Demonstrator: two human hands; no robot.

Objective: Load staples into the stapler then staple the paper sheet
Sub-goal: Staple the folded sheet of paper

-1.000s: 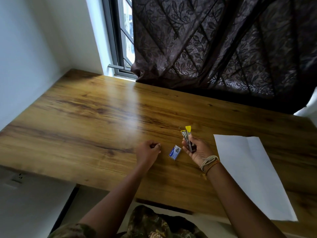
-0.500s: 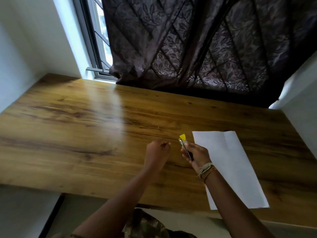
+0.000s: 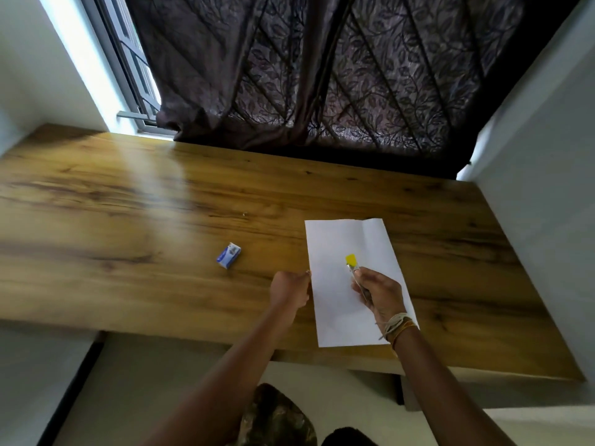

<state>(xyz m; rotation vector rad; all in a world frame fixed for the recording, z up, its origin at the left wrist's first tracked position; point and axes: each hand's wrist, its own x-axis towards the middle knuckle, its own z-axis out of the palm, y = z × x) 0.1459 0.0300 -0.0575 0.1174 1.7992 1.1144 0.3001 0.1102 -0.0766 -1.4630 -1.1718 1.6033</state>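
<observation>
A white paper sheet (image 3: 335, 252) with a fold crease lies on the wooden desk (image 3: 145, 220), reaching the desk's near edge. My right hand (image 3: 378, 294) hovers over the sheet and grips a small stapler (image 3: 352, 263) with a yellow tip pointing away from me. My left hand (image 3: 289, 289) is closed in a fist at the sheet's left edge, fingertips touching or pinching that edge. A small blue and white staple box (image 3: 229, 251) lies on the desk to the left of both hands.
A dark patterned curtain (image 3: 322, 75) hangs behind the desk, with a window (image 3: 135, 75) at the back left. A white wall (image 3: 541, 156) bounds the desk on the right. A tiny speck (image 3: 244, 214) sits on the wood beyond the box.
Both hands have moved right, away from the staple box. My right hand with the stapler is now over the paper, and my left fist has reached the sheet's left edge. The view swung right.
</observation>
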